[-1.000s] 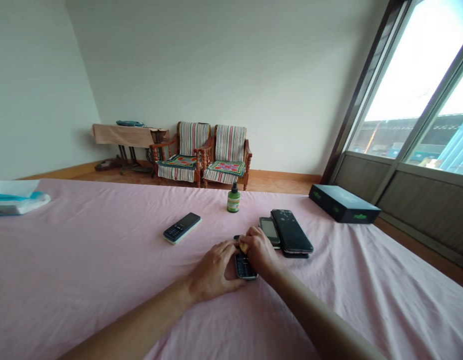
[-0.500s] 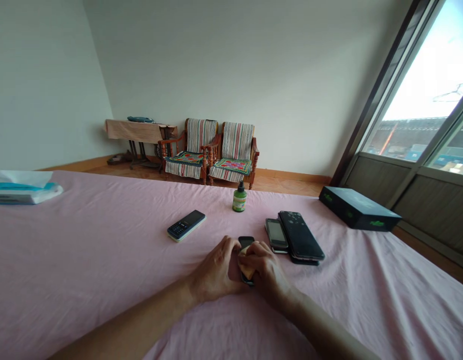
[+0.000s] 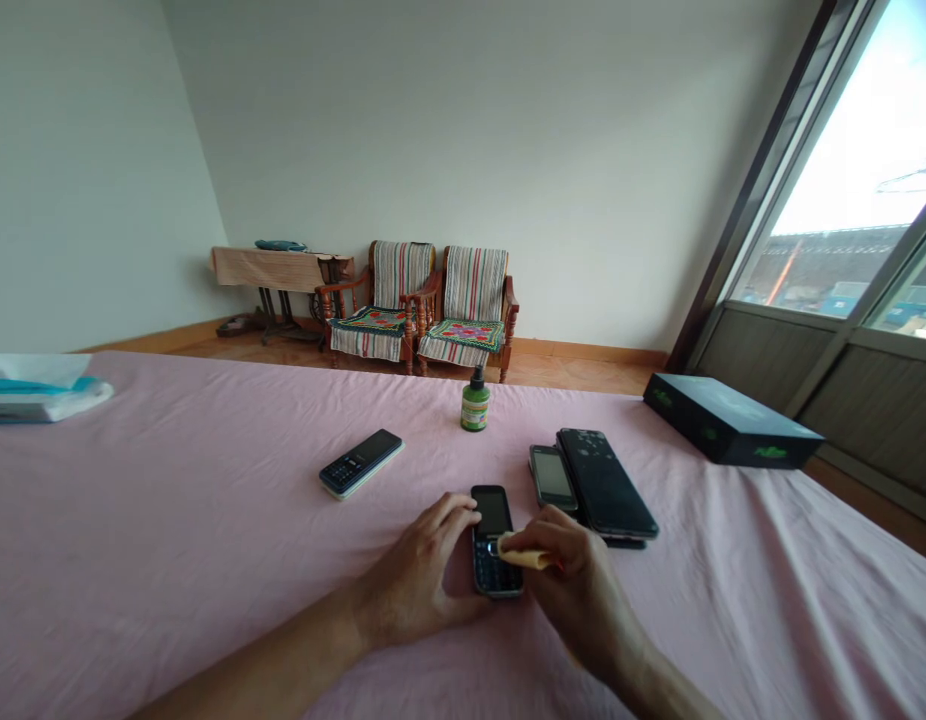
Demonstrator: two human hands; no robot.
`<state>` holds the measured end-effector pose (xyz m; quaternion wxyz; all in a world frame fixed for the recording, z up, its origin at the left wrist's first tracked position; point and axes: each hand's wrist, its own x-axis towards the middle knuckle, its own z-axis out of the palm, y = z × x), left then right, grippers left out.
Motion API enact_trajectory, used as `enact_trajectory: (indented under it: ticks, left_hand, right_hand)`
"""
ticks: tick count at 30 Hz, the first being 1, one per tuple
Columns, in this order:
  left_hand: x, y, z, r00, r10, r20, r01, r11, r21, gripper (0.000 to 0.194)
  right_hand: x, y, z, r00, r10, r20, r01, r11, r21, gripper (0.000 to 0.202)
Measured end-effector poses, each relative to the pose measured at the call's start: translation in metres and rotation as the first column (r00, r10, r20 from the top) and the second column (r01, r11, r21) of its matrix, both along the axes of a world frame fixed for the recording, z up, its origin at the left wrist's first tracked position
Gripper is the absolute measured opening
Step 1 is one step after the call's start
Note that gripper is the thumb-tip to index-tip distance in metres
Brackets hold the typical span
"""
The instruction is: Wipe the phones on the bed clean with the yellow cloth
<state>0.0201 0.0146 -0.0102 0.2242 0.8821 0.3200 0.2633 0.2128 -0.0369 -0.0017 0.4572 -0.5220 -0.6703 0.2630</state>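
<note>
A dark keypad phone [image 3: 494,512] lies face up on the pink cloth, its screen toward the far side. My left hand [image 3: 425,570] grips it at the left, fingertips on its upper left edge and thumb at its lower end. Pinched in my right hand [image 3: 575,570] is a folded yellow cloth [image 3: 529,558], touching the phone around the top of its keypad. Just right of this phone lie a smaller grey-screened phone [image 3: 553,477] and a large black phone [image 3: 605,485], side by side, with another dark item partly hidden under the large one.
Another keypad phone [image 3: 361,463] lies to the left. A green bottle [image 3: 475,405] with a black top stands beyond the hands. At the right is a black box [image 3: 733,422]; a tissue pack [image 3: 43,390] lies far left. Two chairs [image 3: 470,290] stand beyond the pink surface [image 3: 208,520].
My right hand has moved right and back toward me with the yellow cloth, uncovering more of the phone. My left hand and the phone sit slightly lower in view.
</note>
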Motion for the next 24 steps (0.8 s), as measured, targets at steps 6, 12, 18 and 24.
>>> enact_trajectory:
  ticks: [6, 12, 18, 24]
  left_hand:
    - [0.004, -0.008, 0.008, 0.999, -0.033, 0.009, 0.033, 0.999, -0.006, 0.060]
    - [0.007, -0.009, 0.014, 0.998, -0.018, 0.057, 0.018, 1.000, -0.005, 0.043]
    - [0.009, -0.016, 0.012, 0.984, 0.118, 0.131, -0.122, 0.992, 0.016, 0.046]
    - [0.007, -0.021, 0.016, 0.978, 0.187, 0.097, -0.189, 0.982, 0.010, 0.019]
  right_hand:
    - [-0.002, 0.008, -0.012, 0.992, -0.021, -0.127, 0.014, 0.998, -0.058, 0.019]
    - [-0.002, 0.007, 0.001, 0.892, -0.016, -0.452, -0.070, 0.983, -0.172, 0.021]
    - [0.000, 0.011, 0.002, 0.883, -0.063, -0.465, 0.032, 0.997, -0.076, 0.026]
    - [0.005, 0.015, -0.010, 0.957, -0.096, -0.274, 0.114, 0.992, 0.051, 0.019]
